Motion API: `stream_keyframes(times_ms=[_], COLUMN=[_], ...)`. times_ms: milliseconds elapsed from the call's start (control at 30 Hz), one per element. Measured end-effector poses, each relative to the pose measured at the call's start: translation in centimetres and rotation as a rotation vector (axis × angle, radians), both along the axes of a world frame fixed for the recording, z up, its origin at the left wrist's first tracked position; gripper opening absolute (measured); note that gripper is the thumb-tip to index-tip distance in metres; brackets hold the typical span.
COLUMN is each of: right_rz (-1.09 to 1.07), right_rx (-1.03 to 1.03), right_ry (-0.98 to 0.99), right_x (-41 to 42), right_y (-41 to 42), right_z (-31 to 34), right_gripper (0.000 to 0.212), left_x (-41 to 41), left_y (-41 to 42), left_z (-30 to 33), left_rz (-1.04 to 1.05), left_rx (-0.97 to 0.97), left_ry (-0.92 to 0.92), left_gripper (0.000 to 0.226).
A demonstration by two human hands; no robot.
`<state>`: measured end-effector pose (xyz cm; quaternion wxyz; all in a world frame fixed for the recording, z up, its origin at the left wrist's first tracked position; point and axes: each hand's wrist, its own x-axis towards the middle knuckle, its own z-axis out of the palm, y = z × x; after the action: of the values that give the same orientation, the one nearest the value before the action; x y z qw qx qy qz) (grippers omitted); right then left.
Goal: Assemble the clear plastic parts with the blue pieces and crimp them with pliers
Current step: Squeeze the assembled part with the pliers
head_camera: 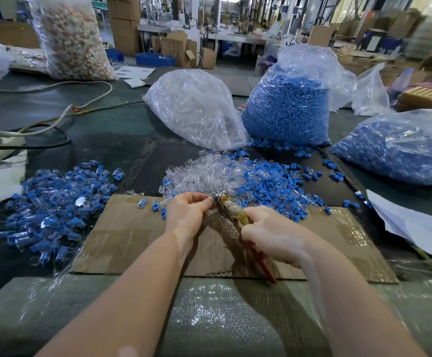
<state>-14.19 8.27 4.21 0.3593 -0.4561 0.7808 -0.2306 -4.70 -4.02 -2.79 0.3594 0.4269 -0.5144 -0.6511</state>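
Pliers [231,210], metal-nosed with taped, red-tipped handles, sit gripped in the right hand [269,234]. Left hand [189,210] pinches a small part, hidden, at the nose, over corrugated cardboard [122,235] near glossy clear parts [199,173] and matte blue pieces [269,186].

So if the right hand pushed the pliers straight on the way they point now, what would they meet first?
Probably the left hand's fingertips, which sit right at the nose of the pliers held by the right hand. Whether a part sits between them cannot be seen. Beyond lies the clear pile.
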Motion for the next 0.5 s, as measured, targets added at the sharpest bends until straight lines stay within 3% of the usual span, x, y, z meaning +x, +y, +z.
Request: stream_keyframes(times_ms=[167,333,433,500], right_rz=[0.053,0.039,-0.030,-0.130], right_rx=[0.012,-0.018,-0.094,-0.195], right_ry=[0.147,0.181,0.064,-0.088], right_x=[0.2,0.3,0.6,0.7], right_y=[-0.4,-0.5,0.2,0.7], right_z=[-0.7,-1.3,-1.4,-1.6], right_gripper=[0.028,0.021,0.012,0.017], left_x=[0.1,0.0,0.0,0.1], left_y=[0.1,0.1,0.1,0.2], left_z=[0.0,-0.2,-0.3,-0.4], left_rz=[0.001,0.010,0.009,0.006], left_rx=[-0.018,-0.041,-0.039,-0.072], left_ry=[0.005,-0.029,0.007,0.024], left_gripper=[0.011,0.009,0.010,0.010])
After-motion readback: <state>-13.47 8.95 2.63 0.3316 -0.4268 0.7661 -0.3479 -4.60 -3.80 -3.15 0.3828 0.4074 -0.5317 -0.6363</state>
